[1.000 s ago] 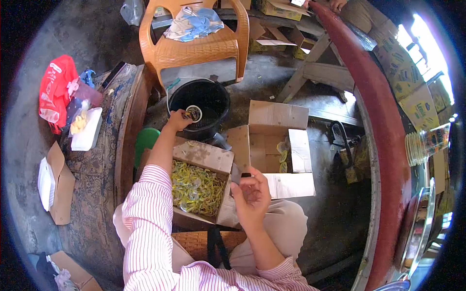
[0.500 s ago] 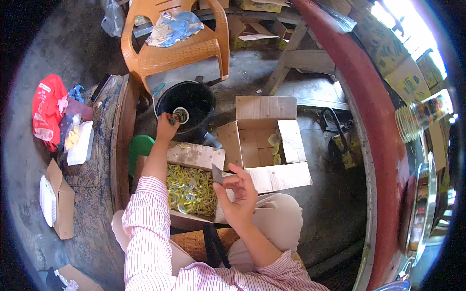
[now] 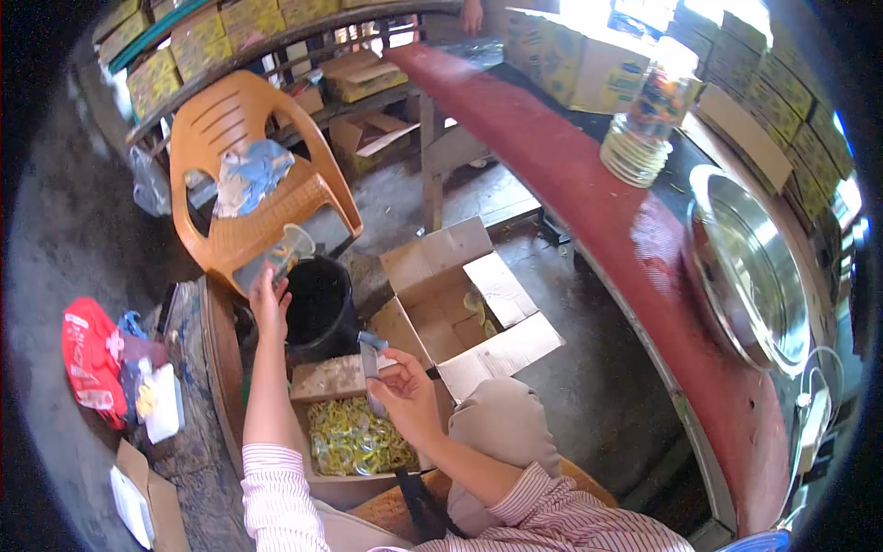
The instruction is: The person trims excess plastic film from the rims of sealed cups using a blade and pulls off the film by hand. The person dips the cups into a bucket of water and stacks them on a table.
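Observation:
My left hand (image 3: 269, 302) grips a clear plastic cup (image 3: 298, 243) with coloured print, raised above the black bucket (image 3: 322, 308) in front of the orange chair. The cup is tilted and its open rim faces away from me. My right hand (image 3: 407, 396) pinches a thin, flat grey blade-like piece (image 3: 370, 362) between thumb and fingers. Below that hand is a cardboard box (image 3: 317, 377) full of yellow-green strips (image 3: 354, 437) and clear round pieces. Another open carton (image 3: 441, 317) stands beyond it, with a few clear yellowish pieces inside.
The orange plastic chair (image 3: 230, 120) holds a crumpled cloth (image 3: 253, 177). A red-edged counter (image 3: 589, 198) curves along the right, carrying stacked cups (image 3: 636, 152) and a large metal basin (image 3: 750, 267). At left are a red bag (image 3: 92, 359) and patterned bench (image 3: 189, 368). A person's hand (image 3: 472, 17) shows at the back.
My left hand has risen out of the bucket with the cup. The camera view has turned up and right, showing more of the counter and shelves. My right hand still pinches the grey piece.

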Action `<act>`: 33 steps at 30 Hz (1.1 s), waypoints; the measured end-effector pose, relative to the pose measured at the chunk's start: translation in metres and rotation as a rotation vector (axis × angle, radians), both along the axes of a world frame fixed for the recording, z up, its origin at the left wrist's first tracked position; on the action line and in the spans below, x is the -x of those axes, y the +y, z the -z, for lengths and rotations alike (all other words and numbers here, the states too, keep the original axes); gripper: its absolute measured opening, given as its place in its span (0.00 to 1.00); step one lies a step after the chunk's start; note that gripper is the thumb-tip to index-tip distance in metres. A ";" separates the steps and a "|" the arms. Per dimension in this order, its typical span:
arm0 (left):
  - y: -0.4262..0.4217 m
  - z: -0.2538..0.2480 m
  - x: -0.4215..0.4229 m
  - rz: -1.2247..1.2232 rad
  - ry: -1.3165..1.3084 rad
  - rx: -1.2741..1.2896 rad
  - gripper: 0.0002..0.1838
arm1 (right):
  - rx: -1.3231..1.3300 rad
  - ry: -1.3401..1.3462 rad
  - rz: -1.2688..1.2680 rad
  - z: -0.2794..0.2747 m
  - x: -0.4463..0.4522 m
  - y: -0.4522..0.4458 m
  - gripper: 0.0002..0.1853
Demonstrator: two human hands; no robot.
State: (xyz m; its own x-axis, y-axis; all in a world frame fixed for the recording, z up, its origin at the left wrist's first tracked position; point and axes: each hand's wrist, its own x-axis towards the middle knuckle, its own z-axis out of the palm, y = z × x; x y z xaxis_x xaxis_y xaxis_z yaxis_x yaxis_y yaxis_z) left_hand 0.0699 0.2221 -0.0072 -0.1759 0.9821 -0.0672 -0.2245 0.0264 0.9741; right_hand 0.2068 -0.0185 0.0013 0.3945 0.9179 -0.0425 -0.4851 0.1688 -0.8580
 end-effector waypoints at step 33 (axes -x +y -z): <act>-0.143 -0.371 -0.395 0.766 0.951 -1.038 0.40 | 0.011 -0.179 -0.020 0.024 0.002 -0.010 0.24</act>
